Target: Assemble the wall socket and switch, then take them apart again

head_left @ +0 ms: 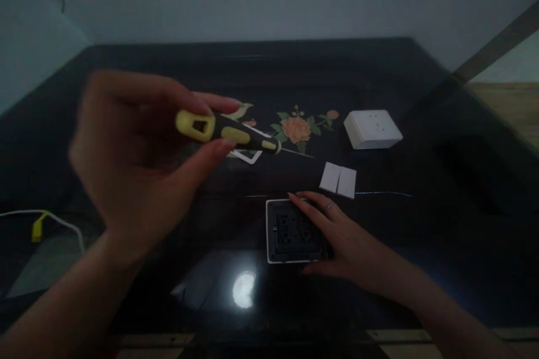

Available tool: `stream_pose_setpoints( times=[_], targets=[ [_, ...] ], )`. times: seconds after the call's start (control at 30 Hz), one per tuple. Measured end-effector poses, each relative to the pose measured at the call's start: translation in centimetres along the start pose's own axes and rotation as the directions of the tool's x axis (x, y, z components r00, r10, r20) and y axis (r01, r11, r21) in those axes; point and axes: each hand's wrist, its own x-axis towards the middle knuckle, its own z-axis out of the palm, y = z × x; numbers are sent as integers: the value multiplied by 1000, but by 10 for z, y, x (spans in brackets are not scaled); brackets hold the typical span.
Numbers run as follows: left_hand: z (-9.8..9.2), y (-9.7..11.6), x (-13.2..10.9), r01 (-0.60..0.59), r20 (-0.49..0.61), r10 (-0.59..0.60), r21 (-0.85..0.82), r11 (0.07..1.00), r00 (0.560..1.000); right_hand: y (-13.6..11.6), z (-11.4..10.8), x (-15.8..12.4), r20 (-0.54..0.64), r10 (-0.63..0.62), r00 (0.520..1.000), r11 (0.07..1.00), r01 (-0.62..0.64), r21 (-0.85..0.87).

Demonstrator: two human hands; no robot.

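Raised above the table, my left hand point(138, 151) is closed round the yellow-and-black handle of a screwdriver point(236, 134). Its thin metal shaft points right, away from my palm. My right hand point(337, 230) grips the right side of a wall switch point(290, 233), thumb at the near edge and fingers over the far edge. The switch lies on the table with its dark inside facing up and a white rim around it; a small screw shows at its left. Just beyond are two white rocker plates point(338, 179), side by side. A white frame point(251, 158) is partly hidden behind the screwdriver.
The glossy dark table point(202, 303) bears a printed flower point(297, 129). A white box point(374, 130) with small holes on top stands at the back right. A thin strand point(383, 193) lies beside the plates. At left runs a white cable point(63, 219) with a yellow tag point(37, 228).
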Motion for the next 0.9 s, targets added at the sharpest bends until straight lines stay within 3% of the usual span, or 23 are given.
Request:
stream_pose_setpoints(
  times=[0.03, 0.07, 0.1, 0.13, 0.23, 0.3, 0.5, 0.9],
  targets=[
    [5, -10, 0, -17, -15, 17, 2, 1000, 1000, -1, 0, 0, 2, 3, 1000, 1000, -3, 0],
    [10, -19, -2, -33, 46, 34, -14, 999, 998, -2, -1, 0, 5, 7, 1000, 1000, -7, 0],
    [16, -27, -5, 39, 63, -40, 13, 999, 997, -3, -1, 1, 7, 10, 1000, 1000, -10, -1],
    [21, -35, -9, 31, 110, -34, 33, 999, 993, -4, -2, 1, 13, 17, 1000, 1000, -17, -1],
    [34, -53, -24, 71, 205, -105, 167, 983, 973, -7, -3, 2, 38, 52, 998, 999, -52, 4],
    [38, -61, -33, 8, 268, -91, 298, 955, 959, -8, -3, 2, 52, 69, 996, 997, -70, 13],
    [40, -70, -47, -89, 364, -47, 348, 933, 930, -8, -3, 4, 77, 94, 993, 995, -96, 14],
    [51, -77, -57, -118, 489, -110, 413, 903, 865, -12, -6, 3, 83, 101, 991, 995, -101, -4]
  ],
)
